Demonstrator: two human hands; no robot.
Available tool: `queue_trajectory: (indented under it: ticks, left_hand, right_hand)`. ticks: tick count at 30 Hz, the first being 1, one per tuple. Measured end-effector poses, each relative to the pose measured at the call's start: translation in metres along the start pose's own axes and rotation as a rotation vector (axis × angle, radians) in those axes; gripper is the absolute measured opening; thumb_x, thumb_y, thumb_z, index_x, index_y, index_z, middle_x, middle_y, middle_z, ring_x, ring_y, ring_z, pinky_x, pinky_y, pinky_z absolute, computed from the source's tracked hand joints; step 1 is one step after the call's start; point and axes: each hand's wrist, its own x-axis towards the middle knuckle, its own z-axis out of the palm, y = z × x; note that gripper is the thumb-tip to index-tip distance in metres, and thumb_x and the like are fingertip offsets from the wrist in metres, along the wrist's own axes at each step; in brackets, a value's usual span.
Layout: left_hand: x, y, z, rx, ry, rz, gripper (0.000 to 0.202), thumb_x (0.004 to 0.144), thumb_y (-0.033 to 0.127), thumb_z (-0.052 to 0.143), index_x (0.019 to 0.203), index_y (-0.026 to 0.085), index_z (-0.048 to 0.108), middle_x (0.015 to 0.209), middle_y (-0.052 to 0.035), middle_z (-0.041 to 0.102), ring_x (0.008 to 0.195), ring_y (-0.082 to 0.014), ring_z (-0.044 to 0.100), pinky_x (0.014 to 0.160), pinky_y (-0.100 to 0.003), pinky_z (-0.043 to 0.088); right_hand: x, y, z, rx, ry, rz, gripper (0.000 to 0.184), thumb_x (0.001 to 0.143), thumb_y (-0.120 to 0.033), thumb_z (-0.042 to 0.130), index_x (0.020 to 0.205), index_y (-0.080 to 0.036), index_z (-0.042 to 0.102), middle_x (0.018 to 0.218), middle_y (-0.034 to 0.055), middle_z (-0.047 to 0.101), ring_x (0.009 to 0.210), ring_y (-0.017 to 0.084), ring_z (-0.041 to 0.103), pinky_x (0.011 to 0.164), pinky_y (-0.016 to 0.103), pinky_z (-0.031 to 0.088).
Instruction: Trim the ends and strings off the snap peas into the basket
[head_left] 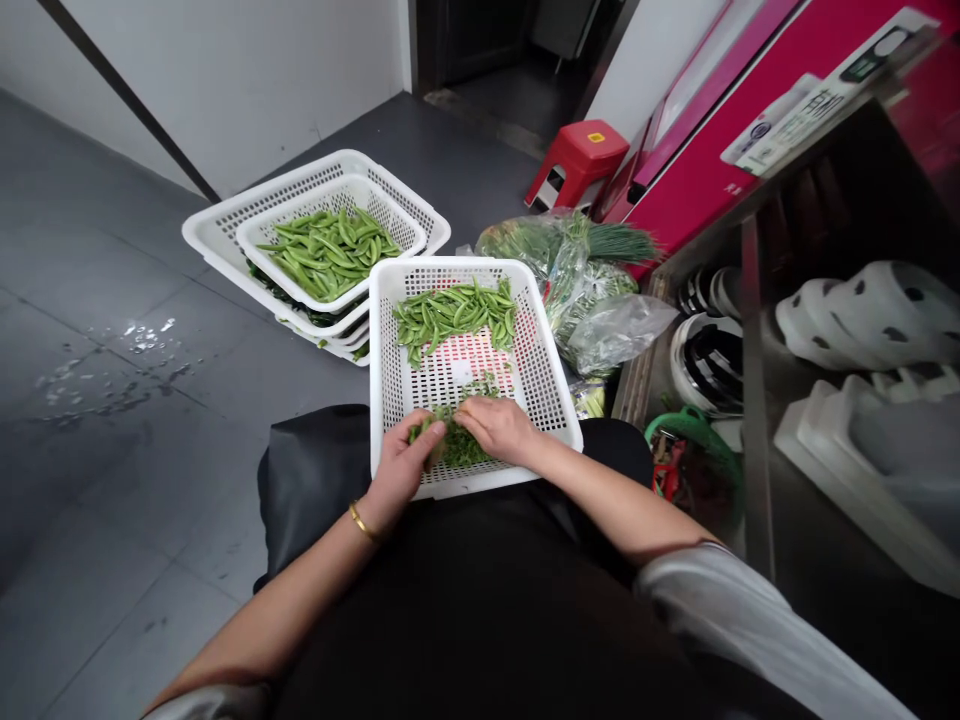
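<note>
A white plastic basket (381, 380) with slotted walls rests across my lap. Flat green pea pods (457, 315) lie heaped at its far end, and a pile of small green trimmings (466, 450) covers the near end. My left hand (405, 460) is closed on several pea pods over the near left part of the basket. Close beside it, my right hand (499, 430) pinches its fingertips together at the pods above the trimmings. What lies between those fingertips is too small to make out.
At the back left, a smaller white basket of pods (330, 250) sits on stacked larger baskets (217, 235). Bagged greens (585, 280) lie to the right, near a red stool (581, 155). A green basket (694, 425) and shelves of white containers (885, 320) stand further right. Water wets the floor (146, 335).
</note>
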Motion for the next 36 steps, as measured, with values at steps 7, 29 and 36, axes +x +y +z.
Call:
queue_trajectory:
  ticks: [7,29,36]
  left_hand:
    - [0.026,0.023,-0.029,-0.328,0.126,-0.024,0.013,0.074,0.025,0.061,0.082,0.015,0.058,0.046,0.0056,0.041,0.036,-0.0063,0.035,0.035,-0.017,0.027]
    - [0.030,-0.010,-0.014,0.041,0.050,-0.213,0.030,0.061,0.031,0.077,0.077,0.012,0.061,0.052,0.0022,0.055,0.035,-0.0074,0.044,0.031,-0.018,0.033]
    - [0.013,-0.010,-0.001,-0.111,-0.020,-0.263,0.027,0.064,0.031,0.075,0.069,0.012,0.057,0.056,0.0004,0.056,0.036,-0.0063,0.044,0.030,-0.018,0.031]
  right_hand:
    - [0.021,0.054,-0.019,-0.064,-0.799,0.104,0.030,0.075,-0.047,0.064,0.087,-0.019,0.067,0.067,0.0003,0.064,0.057,0.012,0.056,0.054,0.021,0.035]
    - [0.006,0.015,0.008,0.133,-0.387,0.114,0.016,0.086,-0.026,0.055,0.075,-0.015,0.059,0.070,-0.0001,0.062,0.063,0.009,0.054,0.059,0.020,0.036]
    - [-0.020,-0.014,0.014,-0.052,-0.048,-0.115,0.031,0.094,-0.034,0.037,0.077,-0.015,0.054,0.073,0.0062,0.061,0.066,0.014,0.056,0.059,0.024,0.039]
